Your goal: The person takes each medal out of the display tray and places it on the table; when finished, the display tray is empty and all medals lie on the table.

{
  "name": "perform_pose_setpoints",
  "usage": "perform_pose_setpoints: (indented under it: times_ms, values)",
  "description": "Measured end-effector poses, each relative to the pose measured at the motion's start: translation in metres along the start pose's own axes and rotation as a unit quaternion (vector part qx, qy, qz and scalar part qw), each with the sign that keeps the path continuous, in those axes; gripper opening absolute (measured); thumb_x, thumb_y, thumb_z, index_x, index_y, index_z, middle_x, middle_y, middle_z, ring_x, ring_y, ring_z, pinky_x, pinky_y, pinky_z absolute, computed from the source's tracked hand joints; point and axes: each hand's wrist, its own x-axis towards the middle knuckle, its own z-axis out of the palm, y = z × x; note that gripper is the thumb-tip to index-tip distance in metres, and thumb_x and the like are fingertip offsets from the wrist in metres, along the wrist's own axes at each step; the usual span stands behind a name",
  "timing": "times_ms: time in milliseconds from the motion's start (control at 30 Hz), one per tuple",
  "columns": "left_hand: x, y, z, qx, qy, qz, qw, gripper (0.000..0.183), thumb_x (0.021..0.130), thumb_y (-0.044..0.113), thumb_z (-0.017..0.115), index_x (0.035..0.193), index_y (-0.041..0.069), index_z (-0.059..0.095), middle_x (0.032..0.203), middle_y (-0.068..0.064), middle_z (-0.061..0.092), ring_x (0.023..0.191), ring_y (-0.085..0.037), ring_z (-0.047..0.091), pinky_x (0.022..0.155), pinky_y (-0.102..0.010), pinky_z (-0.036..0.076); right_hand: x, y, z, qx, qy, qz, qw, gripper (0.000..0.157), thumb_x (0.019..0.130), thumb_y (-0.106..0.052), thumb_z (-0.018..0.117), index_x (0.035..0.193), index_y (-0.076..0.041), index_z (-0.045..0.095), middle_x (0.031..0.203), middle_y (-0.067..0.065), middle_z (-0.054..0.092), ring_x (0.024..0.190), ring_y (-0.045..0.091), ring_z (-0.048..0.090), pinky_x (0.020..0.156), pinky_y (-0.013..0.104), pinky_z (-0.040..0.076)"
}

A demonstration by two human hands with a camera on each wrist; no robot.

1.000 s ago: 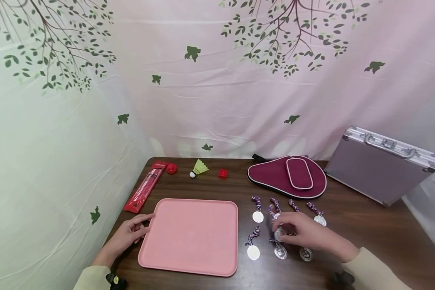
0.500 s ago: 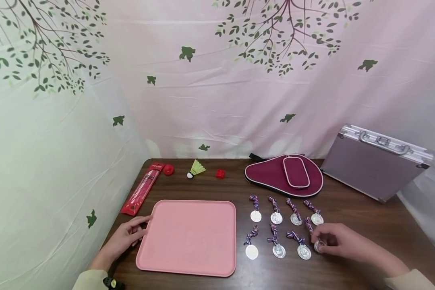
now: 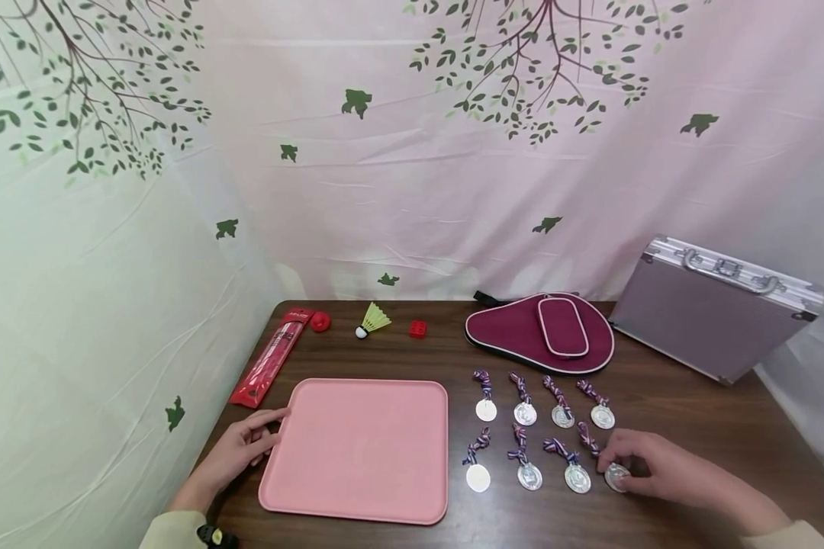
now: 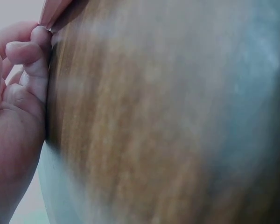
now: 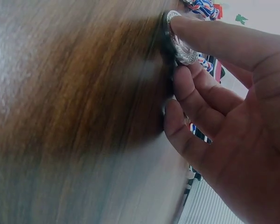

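At the lower right, my right hand (image 3: pixel 648 465) holds a silver medal (image 3: pixel 616 477) between thumb and fingers, low at the table. The thumb lies across the medal's face (image 5: pixel 182 44) in the right wrist view. Its knotted striped ribbon (image 3: pixel 588 438) stretches up and left. Several more medals (image 3: pixel 577 478) with knotted ribbons lie in two rows to the left. On the other side, my left hand (image 3: pixel 236 450) rests on the table, its fingertips touching the left rim of a pink tray (image 3: pixel 357 450). In the left wrist view, its fingers (image 4: pixel 30 60) are bent near the tray's edge.
Behind the medals lie a maroon paddle case (image 3: pixel 508 324) and an upright silver case (image 3: pixel 714 313). Along the back left are a red packet (image 3: pixel 271 358), a small round red object (image 3: pixel 320 321), a yellow shuttlecock (image 3: pixel 373 320) and a red toy brick (image 3: pixel 418 329).
My right hand has carried a medal rightward from among the others to the right end of the front row, then shifted it slightly. The left hand stays at the tray's rim.
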Motion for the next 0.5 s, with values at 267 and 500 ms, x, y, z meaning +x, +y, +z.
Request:
perform_pose_setpoints:
  times_ms: [267,500]
  values:
    - [0.0007,0.0003,0.0012,0.003,0.005,-0.01,0.9999,0.043,0.088,0.026,0.068,0.13,0.027,0.058,0.121,-0.005,0.055,0.055,-0.02,0.048,0.048,-0.028,0.042,-0.0031,0.0002,-0.0004,-0.011,-0.01,0.019,1.0,0.027,0.077,-0.019,0.079,0.096,-0.033,0.067,0.092,-0.014,0.051,0.076,-0.001,0.049,0.061,0.017,0.04]
    - [-0.0014,-0.0013,0.0017,0.011,0.004,0.007,0.9999,0.043,0.089,0.024,0.068,0.131,0.023,0.058,0.118,-0.006,0.057,0.054,-0.02,0.048,0.048,-0.029,0.043,-0.0048,0.0027,-0.0025,0.045,-0.015,0.015,0.999,0.027,0.081,-0.014,0.076,0.103,-0.027,0.067,0.096,-0.01,0.054,0.077,0.003,0.052,0.06,0.02,0.043]
